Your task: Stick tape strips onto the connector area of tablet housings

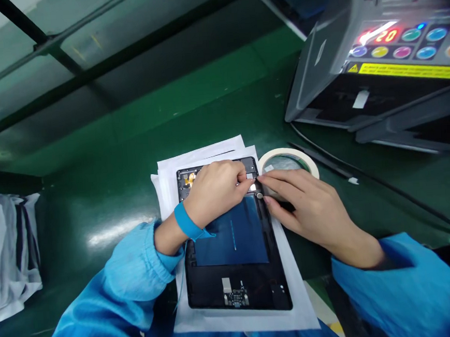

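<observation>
An opened tablet [238, 287] lies on white foam sheets [297, 298], its inside facing up. It has a large dark blue battery [234, 235] in the middle and a small circuit board [236, 296] near its lower edge. My left hand [221, 189], wearing a blue wrist strap [190, 220], is closed in a pinch over the tablet's upper right part. At the right edge, the fingertips of my right hand [309, 198] are bent in close beside a small round silver part [259, 196]. What either hand grips is too small or hidden to make out.
A roll of cream tape [312, 164] lies right of the tablet, partly under my right hand. A dark pen-like tool [321, 161] and a black cable [402, 193] are beyond it. A grey machine [319, 83] with lit buttons stands upper right. White wrapped pieces [9, 248] are stacked at left.
</observation>
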`<move>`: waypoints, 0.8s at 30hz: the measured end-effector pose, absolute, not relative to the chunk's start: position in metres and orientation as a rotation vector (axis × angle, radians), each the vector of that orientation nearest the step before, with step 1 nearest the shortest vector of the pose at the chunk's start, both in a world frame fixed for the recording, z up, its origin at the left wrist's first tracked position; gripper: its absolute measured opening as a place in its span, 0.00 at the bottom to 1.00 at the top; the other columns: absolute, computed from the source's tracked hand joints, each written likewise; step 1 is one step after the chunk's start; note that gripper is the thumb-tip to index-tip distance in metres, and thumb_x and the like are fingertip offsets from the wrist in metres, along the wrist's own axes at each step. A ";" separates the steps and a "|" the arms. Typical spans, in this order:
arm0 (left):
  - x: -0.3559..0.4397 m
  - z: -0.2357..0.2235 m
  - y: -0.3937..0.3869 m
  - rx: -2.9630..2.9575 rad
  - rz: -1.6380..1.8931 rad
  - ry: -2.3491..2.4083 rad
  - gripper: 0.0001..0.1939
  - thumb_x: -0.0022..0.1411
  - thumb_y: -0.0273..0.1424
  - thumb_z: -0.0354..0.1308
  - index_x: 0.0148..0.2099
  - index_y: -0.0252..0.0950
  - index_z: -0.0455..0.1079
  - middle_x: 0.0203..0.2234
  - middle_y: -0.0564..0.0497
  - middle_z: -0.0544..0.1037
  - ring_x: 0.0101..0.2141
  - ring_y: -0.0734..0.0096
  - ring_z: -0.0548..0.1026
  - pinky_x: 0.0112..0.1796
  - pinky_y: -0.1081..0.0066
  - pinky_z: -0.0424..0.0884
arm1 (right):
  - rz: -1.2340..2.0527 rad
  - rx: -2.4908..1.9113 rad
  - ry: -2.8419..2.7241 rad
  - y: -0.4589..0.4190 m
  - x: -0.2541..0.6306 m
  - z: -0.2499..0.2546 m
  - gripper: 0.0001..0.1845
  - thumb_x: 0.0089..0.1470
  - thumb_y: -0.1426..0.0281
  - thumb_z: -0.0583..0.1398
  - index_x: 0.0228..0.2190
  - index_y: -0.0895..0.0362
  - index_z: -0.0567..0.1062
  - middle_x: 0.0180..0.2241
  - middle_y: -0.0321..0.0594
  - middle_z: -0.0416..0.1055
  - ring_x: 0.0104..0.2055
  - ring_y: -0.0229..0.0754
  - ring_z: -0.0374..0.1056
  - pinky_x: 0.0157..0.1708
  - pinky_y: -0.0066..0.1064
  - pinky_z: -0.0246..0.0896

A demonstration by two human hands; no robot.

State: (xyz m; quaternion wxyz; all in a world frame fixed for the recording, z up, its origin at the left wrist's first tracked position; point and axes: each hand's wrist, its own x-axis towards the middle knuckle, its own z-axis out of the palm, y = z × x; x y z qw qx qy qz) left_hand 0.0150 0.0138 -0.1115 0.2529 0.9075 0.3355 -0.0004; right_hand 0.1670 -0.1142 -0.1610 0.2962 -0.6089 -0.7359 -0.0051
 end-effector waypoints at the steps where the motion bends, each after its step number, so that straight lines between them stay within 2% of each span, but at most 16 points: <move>1: 0.016 -0.111 0.013 2.467 -0.005 0.922 0.09 0.62 0.32 0.60 0.29 0.36 0.72 0.22 0.55 0.74 0.23 0.73 0.68 0.29 0.72 0.62 | -0.005 -1.617 -1.958 -0.115 0.168 -0.161 0.15 0.58 0.73 0.59 0.48 0.60 0.73 0.46 0.46 0.75 0.45 0.47 0.72 0.42 0.38 0.69; 8: 0.017 -0.115 0.011 2.496 -0.003 0.947 0.10 0.62 0.32 0.57 0.28 0.36 0.70 0.23 0.53 0.74 0.25 0.70 0.70 0.29 0.70 0.62 | 0.004 -1.620 -1.973 -0.116 0.172 -0.160 0.14 0.58 0.73 0.59 0.47 0.61 0.73 0.44 0.47 0.75 0.44 0.47 0.72 0.41 0.38 0.69; 15: 0.020 -0.113 0.010 2.499 -0.071 1.002 0.12 0.61 0.33 0.55 0.25 0.37 0.69 0.20 0.54 0.72 0.22 0.71 0.67 0.30 0.70 0.62 | -0.063 -1.611 -1.964 -0.121 0.170 -0.155 0.16 0.57 0.73 0.60 0.47 0.58 0.73 0.44 0.46 0.76 0.44 0.46 0.72 0.43 0.38 0.68; 18: 0.022 -0.112 0.012 2.514 -0.076 1.015 0.12 0.60 0.34 0.55 0.24 0.37 0.68 0.20 0.53 0.72 0.22 0.70 0.68 0.29 0.69 0.61 | -0.222 -1.641 -1.874 -0.138 0.178 -0.151 0.22 0.53 0.75 0.63 0.50 0.57 0.71 0.43 0.46 0.76 0.43 0.47 0.72 0.42 0.37 0.69; 21: 0.021 -0.113 0.014 2.545 -0.057 1.025 0.14 0.60 0.34 0.55 0.23 0.38 0.67 0.19 0.52 0.73 0.22 0.68 0.69 0.27 0.69 0.59 | -0.529 -1.763 -1.664 -0.162 0.201 -0.150 0.26 0.50 0.77 0.65 0.51 0.54 0.71 0.39 0.44 0.76 0.39 0.47 0.72 0.40 0.38 0.68; 24: 0.021 -0.117 0.015 2.567 -0.015 1.024 0.14 0.61 0.35 0.55 0.23 0.38 0.67 0.19 0.52 0.72 0.22 0.67 0.69 0.25 0.69 0.57 | -0.864 -1.909 -1.479 -0.183 0.236 -0.153 0.28 0.49 0.74 0.66 0.53 0.54 0.71 0.39 0.48 0.75 0.40 0.53 0.72 0.40 0.43 0.67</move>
